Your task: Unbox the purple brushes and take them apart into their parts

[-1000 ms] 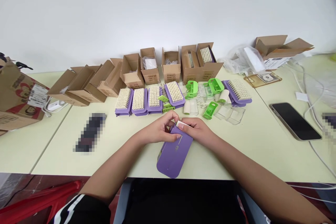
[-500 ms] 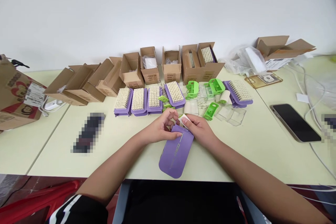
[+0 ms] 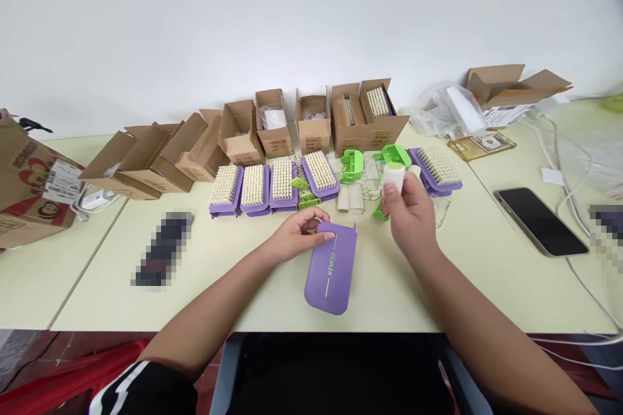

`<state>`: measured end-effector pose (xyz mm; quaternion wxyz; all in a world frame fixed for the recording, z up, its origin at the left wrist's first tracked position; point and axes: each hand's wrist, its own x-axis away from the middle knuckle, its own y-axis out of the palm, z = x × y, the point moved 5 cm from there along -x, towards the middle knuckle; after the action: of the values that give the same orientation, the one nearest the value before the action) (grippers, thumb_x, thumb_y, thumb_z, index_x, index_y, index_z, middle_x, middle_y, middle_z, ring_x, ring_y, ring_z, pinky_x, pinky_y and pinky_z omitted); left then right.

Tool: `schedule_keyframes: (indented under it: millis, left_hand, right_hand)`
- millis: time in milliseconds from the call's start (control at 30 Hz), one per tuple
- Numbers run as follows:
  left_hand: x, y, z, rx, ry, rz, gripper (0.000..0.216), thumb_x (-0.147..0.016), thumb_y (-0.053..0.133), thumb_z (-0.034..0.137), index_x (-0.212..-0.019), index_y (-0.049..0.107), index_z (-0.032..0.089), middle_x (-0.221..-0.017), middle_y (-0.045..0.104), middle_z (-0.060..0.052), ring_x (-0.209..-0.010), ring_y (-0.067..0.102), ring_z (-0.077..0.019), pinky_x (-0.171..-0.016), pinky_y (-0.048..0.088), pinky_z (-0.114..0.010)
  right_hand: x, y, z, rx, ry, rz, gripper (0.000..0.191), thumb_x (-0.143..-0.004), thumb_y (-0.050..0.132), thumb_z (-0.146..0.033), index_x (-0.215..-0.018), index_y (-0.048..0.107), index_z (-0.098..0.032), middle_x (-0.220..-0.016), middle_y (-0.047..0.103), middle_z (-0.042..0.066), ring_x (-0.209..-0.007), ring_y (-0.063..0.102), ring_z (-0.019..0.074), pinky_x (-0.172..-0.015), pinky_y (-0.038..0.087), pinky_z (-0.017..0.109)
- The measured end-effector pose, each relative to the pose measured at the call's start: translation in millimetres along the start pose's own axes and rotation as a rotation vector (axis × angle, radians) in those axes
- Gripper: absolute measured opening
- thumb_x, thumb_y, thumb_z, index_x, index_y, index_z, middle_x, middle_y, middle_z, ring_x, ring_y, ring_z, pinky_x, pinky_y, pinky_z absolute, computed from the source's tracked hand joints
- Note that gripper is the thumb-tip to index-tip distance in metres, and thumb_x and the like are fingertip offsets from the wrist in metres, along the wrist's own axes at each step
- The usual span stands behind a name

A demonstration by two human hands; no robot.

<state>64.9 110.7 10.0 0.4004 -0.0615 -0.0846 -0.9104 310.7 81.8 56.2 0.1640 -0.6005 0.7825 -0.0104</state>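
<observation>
My left hand (image 3: 298, 235) is closed on the top end of a flat purple plastic cover (image 3: 331, 272) printed "KEMODI", tilted above the table's front. My right hand (image 3: 411, 214), raised to the right, grips a white cylinder (image 3: 393, 175) with a green end. Beyond the hands stand purple-based blocks with rows of cream pegs (image 3: 281, 181), another such block (image 3: 320, 172) and one at the right (image 3: 438, 167). Green plastic brackets (image 3: 351, 165), a similar white cylinder (image 3: 343, 198) and small green pieces (image 3: 307, 198) lie between them. My right hand partly hides a green bracket.
Open cardboard boxes (image 3: 311, 142) line the wall side. A printed carton (image 3: 36, 181) stands far left, near a pixelated dark object (image 3: 163, 249). On the right are a phone (image 3: 540, 220), white cables (image 3: 574, 207), a plastic bag (image 3: 438, 110) and a clear case (image 3: 481, 142).
My right hand has moved up and right, away from the purple cover, carrying the white cylinder. The cover stays in my left hand, now turned slightly more upright.
</observation>
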Motion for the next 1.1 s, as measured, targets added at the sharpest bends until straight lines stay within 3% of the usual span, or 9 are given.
schedule_keyframes:
  millis: [67, 167, 333, 533, 900, 1100]
  left_hand:
    - [-2, 0, -3, 0.021, -0.003, 0.022, 0.052, -0.084, 0.095, 0.053, -0.109, 0.062, 0.021, -0.097, 0.068, -0.002, -0.083, 0.065, -0.0149, -0.076, 0.053, -0.028]
    - [-4, 0, -7, 0.039, -0.001, 0.032, 0.054, -0.082, 0.096, 0.055, -0.107, 0.062, 0.02, -0.096, 0.069, -0.002, -0.081, 0.065, -0.0146, -0.075, 0.054, -0.028]
    - [-4, -1, -11, 0.021, 0.009, 0.041, 0.055, -0.084, 0.094, 0.056, -0.108, 0.06, 0.02, -0.088, 0.066, 0.001, -0.075, 0.062, -0.0132, -0.069, 0.049, -0.026]
    - [-5, -2, -8, 0.057, 0.04, 0.09, 0.055, -0.083, 0.095, 0.056, -0.105, 0.059, 0.021, -0.09, 0.066, 0.001, -0.077, 0.064, -0.0133, -0.071, 0.051, -0.026]
    - [-6, -1, -18, 0.043, 0.033, 0.074, 0.055, -0.085, 0.093, 0.059, -0.107, 0.059, 0.021, -0.083, 0.065, 0.002, -0.072, 0.065, -0.0137, -0.066, 0.049, -0.024]
    - [-6, -1, -18, 0.031, 0.038, 0.071, 0.053, -0.087, 0.091, 0.058, -0.108, 0.059, 0.022, -0.083, 0.065, 0.002, -0.072, 0.064, -0.0136, -0.066, 0.048, -0.024]
  right_hand:
    - [-11, -19, 2, -0.033, -0.02, 0.162, 0.044, -0.108, 0.059, -0.062, -0.135, 0.065, -0.028, -0.091, 0.061, 0.003, -0.068, 0.053, 0.0189, -0.062, 0.05, 0.034]
    - [-23, -41, 9, -0.05, -0.023, 0.287, 0.044, -0.105, 0.064, -0.059, -0.134, 0.067, -0.027, -0.09, 0.062, 0.003, -0.066, 0.053, 0.018, -0.06, 0.049, 0.033]
    - [-27, -63, 11, -0.003, -0.035, 0.402, 0.068, -0.099, 0.077, -0.053, -0.157, 0.056, -0.025, -0.089, 0.068, 0.003, -0.072, 0.061, 0.0202, -0.066, 0.051, 0.034]
    - [-24, -63, 4, 0.268, -0.032, 0.346, 0.039, -0.1, 0.073, -0.051, -0.131, 0.077, -0.028, -0.07, 0.043, -0.006, -0.059, 0.043, 0.0155, -0.057, 0.04, 0.031]
    - [-31, -65, 28, 0.45, 0.068, 0.238, 0.033, -0.094, 0.077, -0.048, -0.122, 0.077, -0.03, -0.085, 0.061, -0.001, -0.07, 0.057, 0.0196, -0.069, 0.049, 0.036]
    - [-36, -67, 32, 0.59, -0.007, 0.227, 0.037, -0.094, 0.072, -0.048, -0.126, 0.076, -0.029, -0.094, 0.065, 0.002, -0.074, 0.058, 0.0215, -0.072, 0.049, 0.038]
